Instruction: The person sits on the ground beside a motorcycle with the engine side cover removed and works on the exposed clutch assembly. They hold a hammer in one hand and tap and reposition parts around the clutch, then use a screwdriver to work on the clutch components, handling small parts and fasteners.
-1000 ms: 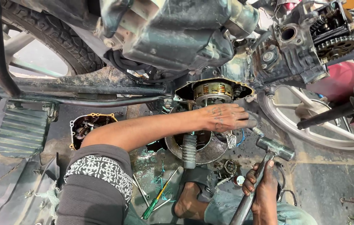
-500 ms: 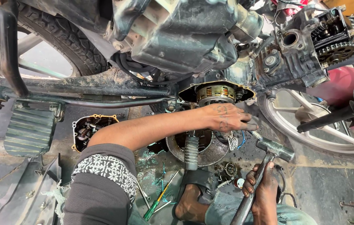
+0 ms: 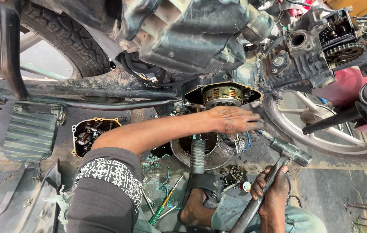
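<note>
Left hand stays gripping punch; right hand keeps hammer poised, unchanged.

We hold a worn steel hammer by its long handle in our right hand, head tilted up beside a thin metal punch. Our left hand pinches that punch, slanted, just below the round brass-coloured engine rotor.
</note>
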